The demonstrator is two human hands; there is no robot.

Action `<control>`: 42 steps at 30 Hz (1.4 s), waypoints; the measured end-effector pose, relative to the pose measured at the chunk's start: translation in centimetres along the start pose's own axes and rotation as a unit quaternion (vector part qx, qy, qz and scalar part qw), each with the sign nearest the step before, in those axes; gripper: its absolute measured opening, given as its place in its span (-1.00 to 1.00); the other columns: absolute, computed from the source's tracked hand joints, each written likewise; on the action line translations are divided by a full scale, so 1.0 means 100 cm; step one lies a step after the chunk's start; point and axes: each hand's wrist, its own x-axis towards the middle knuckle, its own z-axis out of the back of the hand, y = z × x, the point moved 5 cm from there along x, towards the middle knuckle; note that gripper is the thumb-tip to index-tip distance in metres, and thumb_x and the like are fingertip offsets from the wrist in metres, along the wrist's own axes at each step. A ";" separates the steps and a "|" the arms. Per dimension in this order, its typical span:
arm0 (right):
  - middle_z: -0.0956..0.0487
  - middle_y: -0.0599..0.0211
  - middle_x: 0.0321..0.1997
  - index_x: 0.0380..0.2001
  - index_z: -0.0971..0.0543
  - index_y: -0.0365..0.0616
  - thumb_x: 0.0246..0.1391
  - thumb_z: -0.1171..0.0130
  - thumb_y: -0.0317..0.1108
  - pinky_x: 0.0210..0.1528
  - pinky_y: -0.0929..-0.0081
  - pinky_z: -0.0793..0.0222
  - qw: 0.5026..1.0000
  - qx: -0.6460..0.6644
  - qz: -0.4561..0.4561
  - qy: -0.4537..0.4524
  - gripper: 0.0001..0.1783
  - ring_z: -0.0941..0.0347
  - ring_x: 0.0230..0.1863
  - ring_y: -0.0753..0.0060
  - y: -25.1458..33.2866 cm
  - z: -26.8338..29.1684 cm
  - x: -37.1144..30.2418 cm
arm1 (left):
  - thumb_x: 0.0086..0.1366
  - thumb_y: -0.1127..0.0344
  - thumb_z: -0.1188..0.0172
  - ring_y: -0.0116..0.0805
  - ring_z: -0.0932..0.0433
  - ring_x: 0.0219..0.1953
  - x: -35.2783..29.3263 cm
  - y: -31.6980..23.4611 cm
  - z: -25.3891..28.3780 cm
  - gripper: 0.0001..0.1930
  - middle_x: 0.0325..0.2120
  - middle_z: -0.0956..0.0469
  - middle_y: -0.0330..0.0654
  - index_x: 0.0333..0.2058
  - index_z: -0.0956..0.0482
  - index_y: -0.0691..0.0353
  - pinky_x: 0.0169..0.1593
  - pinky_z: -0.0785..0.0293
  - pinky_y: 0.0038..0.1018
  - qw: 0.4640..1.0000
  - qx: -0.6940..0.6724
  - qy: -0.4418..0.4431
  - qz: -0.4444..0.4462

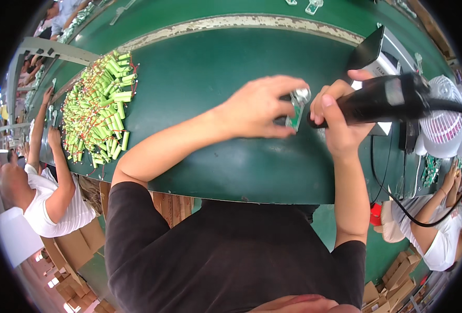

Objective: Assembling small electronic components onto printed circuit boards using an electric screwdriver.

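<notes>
Board [294, 117] is pinched in the left hand [259, 108], seemingly for steadiness near the tool [382, 99]. The right hand [341, 131] wraps firmly round it.

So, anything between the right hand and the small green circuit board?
Nothing visible beyond the black cylindrical tool the right hand holds; a narrow gap separates it from the board in the left hand.

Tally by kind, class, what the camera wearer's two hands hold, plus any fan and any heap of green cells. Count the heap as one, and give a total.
Black corded handheld tool, in the right hand: 1
Part with a green circuit board, in the left hand: 1
White fan: 1
Heap of green cylindrical cells: 1
Total: 4
</notes>
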 end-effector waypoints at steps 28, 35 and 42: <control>-0.37 0.25 -0.56 0.30 -0.10 -0.22 0.20 -0.04 -0.60 -0.61 0.42 -0.32 0.962 -0.127 0.227 -0.084 -0.37 -0.23 -0.69 0.47 0.104 0.058 0.031 | 0.03 0.25 -0.40 0.09 -0.47 0.07 0.085 0.151 0.059 -0.55 -0.04 -0.47 0.07 -0.12 -0.48 0.26 0.16 -0.42 -0.19 0.963 0.112 -0.193 0.149; -0.52 0.23 -0.59 0.16 -0.25 -0.40 0.12 -0.18 -0.69 -0.51 0.54 -0.36 0.944 -0.230 0.193 -0.135 -0.44 -0.38 -0.66 0.50 0.085 0.063 0.044 | -0.01 0.34 -0.50 0.08 -0.42 0.24 0.013 0.000 -0.017 -0.68 0.22 -0.34 0.05 -0.25 -0.62 0.16 0.24 -0.45 -0.20 0.995 -0.090 0.016 0.032; -0.40 0.26 -0.57 0.31 -0.11 -0.35 0.17 -0.06 -0.62 -0.62 0.45 -0.27 0.994 -0.063 0.055 -0.067 -0.35 -0.24 -0.70 0.52 0.065 0.047 0.037 | 0.00 0.28 -0.52 0.07 -0.43 0.25 0.002 0.005 -0.025 -0.73 0.24 -0.37 0.10 -0.30 -0.71 0.20 0.23 -0.44 -0.15 0.995 -0.094 0.019 -0.034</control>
